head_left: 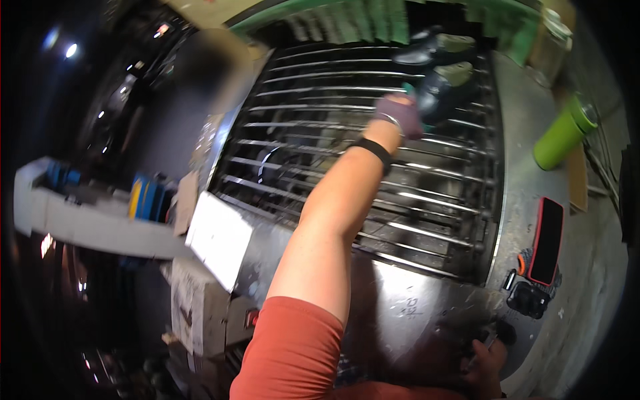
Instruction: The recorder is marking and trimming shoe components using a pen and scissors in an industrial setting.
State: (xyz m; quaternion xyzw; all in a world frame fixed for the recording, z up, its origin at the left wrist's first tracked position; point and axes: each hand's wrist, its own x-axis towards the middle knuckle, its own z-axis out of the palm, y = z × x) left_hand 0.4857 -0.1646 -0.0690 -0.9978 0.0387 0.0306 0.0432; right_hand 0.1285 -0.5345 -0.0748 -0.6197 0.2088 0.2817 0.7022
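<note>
My left arm, in a red sleeve with a black wristband, stretches over a rack of metal rollers [320,107]. My left hand [400,115], in a purplish glove, is at the near dark leather shoe [437,90]. Bits of teal show at the hand's edges; blur and the back of the hand hide its fingers. A second dark shoe [417,55] lies just beyond, also on the rollers. Low at the right, close to my body, my right hand [487,363] is closed round a small thing with a metallic glint, too dim to name.
Green strip curtains [360,23] hang at the far end. Along the right metal ledge are a green bottle [563,133], a red-edged phone [547,240] and a small black case [529,300]. A white sheet [220,230] lies at the near left corner, above a grey box [199,307].
</note>
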